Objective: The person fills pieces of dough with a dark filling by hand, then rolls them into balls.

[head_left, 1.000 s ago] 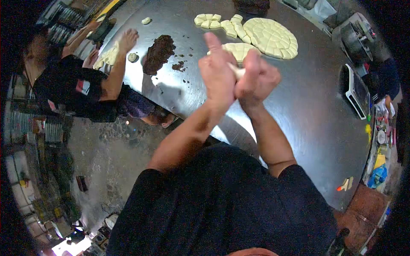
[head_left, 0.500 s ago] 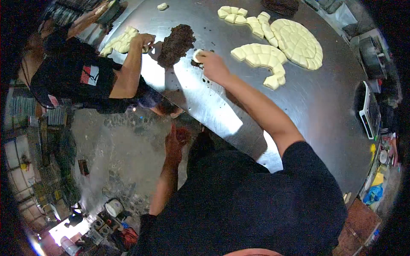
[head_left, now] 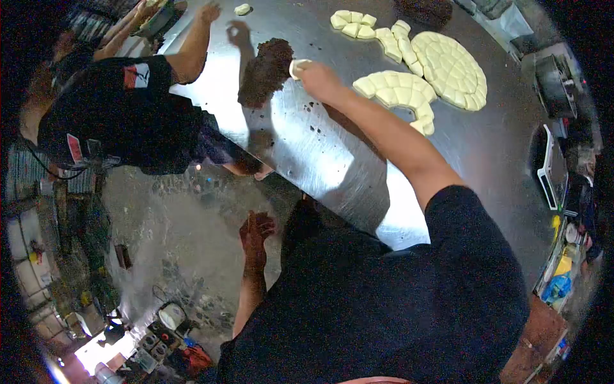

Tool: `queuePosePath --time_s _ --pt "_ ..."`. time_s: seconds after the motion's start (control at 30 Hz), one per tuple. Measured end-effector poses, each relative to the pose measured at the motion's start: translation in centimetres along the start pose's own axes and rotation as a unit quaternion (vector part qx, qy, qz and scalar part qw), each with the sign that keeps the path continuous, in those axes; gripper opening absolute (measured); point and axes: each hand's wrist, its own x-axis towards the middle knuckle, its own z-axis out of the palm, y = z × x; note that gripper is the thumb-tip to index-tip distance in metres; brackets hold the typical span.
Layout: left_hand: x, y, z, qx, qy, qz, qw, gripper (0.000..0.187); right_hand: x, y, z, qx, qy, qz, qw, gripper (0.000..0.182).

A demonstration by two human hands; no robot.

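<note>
Food workshop: metal worktable [head_left: 358, 185], cut dough [head_left: 449, 70], dark filling [head_left: 267, 72], large pot [head_left: 554, 86], scale [head_left: 551, 169]; worn, stained floor [head_left: 166, 224].

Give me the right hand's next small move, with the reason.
I'd likely ease the right hand leftward, bringing the dough piece into the dark heap: the fingers already grip the piece right by the heap's edge, and its visible side looks pale, with no dark filling on it.
</note>
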Motion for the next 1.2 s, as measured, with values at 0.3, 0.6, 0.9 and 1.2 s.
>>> queuePosePath --time_s 0.3,0.6,0.9,1.2 --pt "0.4 1.2 0.9 0.001 -0.042 0.024 0.999 0.046 1.5 1.2 1.6 0.043 0.096 0.068 0.992 0.017" --pt "-0.9 0.8 1.0 -0.021 -0.019 0.017 0.999 0.044 -5.2 -0.7 3.0 0.026 0.002 -0.061 0.998 0.015" --pt "-0.5 0.5 2.3 0.169 -0.002 0.149 0.974 0.042 -8.9 -6.5 -0.2 0.015 -0.187 0.004 0.982 0.015" --pt "-1.6 5.3 8.3 0.063 -0.188 0.15 0.969 0.036 -15.4 -8.3 -6.4 0.462 0.013 0.273 0.844 0.023"
